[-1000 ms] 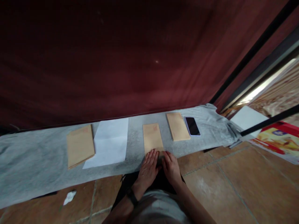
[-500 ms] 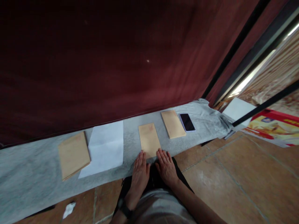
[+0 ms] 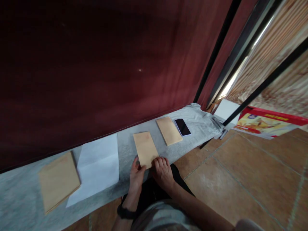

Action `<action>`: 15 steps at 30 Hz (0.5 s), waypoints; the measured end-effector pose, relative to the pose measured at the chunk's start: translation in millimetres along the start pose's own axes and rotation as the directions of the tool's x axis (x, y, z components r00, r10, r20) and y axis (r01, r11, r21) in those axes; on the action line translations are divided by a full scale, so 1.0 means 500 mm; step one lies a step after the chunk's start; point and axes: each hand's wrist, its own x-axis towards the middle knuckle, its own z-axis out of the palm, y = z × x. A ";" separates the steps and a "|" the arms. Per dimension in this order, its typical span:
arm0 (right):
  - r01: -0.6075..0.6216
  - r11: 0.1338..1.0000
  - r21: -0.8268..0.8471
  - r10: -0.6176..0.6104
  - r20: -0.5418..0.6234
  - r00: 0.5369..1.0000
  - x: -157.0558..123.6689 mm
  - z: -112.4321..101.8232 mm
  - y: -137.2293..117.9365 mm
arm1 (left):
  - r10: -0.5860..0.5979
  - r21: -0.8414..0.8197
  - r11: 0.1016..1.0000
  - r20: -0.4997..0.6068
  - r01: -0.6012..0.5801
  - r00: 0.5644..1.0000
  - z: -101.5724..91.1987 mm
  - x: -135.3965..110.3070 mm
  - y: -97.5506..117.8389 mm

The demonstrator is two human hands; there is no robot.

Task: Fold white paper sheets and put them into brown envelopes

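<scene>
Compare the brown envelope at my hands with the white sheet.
Your left hand and right hand touch the envelope; neither touches the white sheet. The envelope is brown, the white sheet white. The envelope looks smaller than the white sheet. Both are over the gray cloth.

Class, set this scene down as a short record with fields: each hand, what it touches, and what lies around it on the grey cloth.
Left hand: at the near left corner of the middle envelope; grip unclear
Left wrist: dark band
Right hand: fingers curled at the near right corner of the same envelope
Right of it: brown envelopes, then a phone, dark screen up
Left of it: white paper, creased, then larger brown envelopes
Underneath: grey cloth
</scene>
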 end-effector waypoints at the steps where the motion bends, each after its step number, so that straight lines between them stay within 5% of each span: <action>1: -0.010 1.000 0.004 0.010 -0.001 1.000 0.004 -0.005 0.000 | 0.006 -0.011 1.000 0.034 -0.005 0.999 0.007 -0.005 0.010; 5: -0.064 0.997 0.038 0.065 -0.024 0.998 0.019 -0.025 0.018 | 0.048 0.008 0.999 0.191 -0.051 0.980 0.040 -0.030 0.053; 9: -0.200 0.881 0.429 0.235 -0.030 0.972 0.032 -0.037 0.056 | 0.022 0.037 0.999 0.209 -0.030 0.978 0.062 -0.047 0.073; 12: -0.310 0.529 0.790 0.449 0.049 0.892 0.038 -0.035 0.072 | -0.065 0.074 0.996 0.179 0.053 0.982 0.069 -0.053 0.061; 15: -0.381 0.073 0.922 0.511 0.293 0.808 0.034 -0.027 0.064 | -0.162 0.099 0.985 0.238 0.142 0.958 0.078 -0.055 0.042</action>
